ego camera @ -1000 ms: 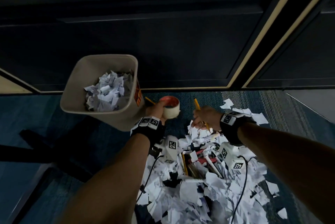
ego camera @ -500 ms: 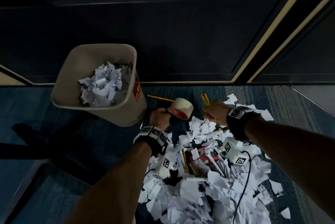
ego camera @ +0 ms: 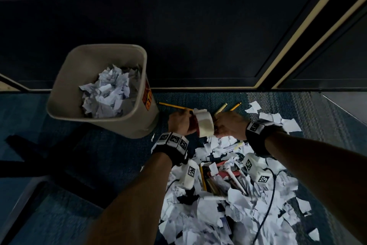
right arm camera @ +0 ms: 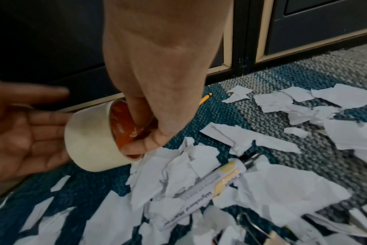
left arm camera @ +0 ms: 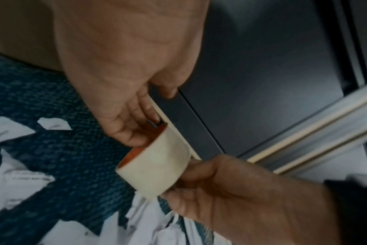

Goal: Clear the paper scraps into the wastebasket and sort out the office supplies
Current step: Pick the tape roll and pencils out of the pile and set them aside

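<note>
Tape roll point(ego camera: 204, 124), cream outside, orange core, sits between both hands.

Blue patterned carpet point(ego camera: 119, 155) beneath the hands; dark cabinet panels point(ego camera: 178, 36) with cream trim point(ego camera: 288, 36) beyond them.

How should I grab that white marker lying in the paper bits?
Pinch the whiteboard marker around the middle of its barrel, coming straight down from above. It lies flat on the paper scraps with its long sides bare, while one end is tucked under paper, so the middle is probably easiest.
</note>
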Demonstrator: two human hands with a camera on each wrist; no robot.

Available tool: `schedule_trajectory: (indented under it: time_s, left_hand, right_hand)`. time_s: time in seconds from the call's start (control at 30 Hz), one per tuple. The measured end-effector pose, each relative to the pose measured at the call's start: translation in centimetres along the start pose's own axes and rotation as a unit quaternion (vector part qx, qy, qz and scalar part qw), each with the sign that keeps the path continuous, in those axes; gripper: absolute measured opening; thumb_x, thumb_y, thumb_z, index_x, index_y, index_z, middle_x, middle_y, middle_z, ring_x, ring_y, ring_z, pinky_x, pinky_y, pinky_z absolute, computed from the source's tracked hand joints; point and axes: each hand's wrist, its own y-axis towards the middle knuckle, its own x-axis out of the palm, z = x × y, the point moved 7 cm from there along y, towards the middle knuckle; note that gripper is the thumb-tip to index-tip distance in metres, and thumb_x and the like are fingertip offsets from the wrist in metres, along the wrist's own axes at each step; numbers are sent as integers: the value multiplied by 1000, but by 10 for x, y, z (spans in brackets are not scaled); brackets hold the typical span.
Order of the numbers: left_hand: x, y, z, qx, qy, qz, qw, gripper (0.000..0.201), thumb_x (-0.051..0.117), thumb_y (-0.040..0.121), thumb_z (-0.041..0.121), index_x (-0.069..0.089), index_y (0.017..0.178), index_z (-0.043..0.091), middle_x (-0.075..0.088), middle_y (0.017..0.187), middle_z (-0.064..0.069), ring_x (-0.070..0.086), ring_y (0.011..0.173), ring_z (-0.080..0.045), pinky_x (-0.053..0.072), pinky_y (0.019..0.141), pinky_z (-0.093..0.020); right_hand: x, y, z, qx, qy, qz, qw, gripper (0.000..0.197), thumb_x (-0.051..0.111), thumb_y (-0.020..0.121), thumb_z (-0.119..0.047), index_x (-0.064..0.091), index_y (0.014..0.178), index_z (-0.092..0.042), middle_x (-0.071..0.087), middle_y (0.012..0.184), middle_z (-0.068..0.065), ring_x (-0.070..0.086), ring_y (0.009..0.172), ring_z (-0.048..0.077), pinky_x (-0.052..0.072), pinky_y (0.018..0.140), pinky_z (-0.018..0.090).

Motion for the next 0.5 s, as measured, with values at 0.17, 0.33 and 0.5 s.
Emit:
schedule_trajectory:
  time_s: [0.17,0.33,0.5]
  left_hand:
    - [10,-22,14,94,-1,-34,995,36,83,74,39,71,96,12,75,97,-7,72,94,-27,59,83,-44]
    - [0,-26,59,234,145,-12,961,35,75,80,3,63,111,15,71,108,-7,68,98,-19,55,86,-34]
    - [-23,-13,80,291,361,61,884,41,61,82,-6,65,110,23,61,121,-5,56,110,-25,49,95,-39]
  right_hand:
    - [23,3,-19,-68,-64,-100,991,34,60,92,1,58,126,-2,69,111,12,69,101,27,58,89,43]
    - [-8,14,-24,-88,-79,39,992,27,55,92,2,60,118,9,64,92,14,64,74,25,58,70,32]
    - [-58,25,-10,-33,-287,243,926,18,54,87,-7,56,71,0,60,73,17,58,65,28,58,63,41]
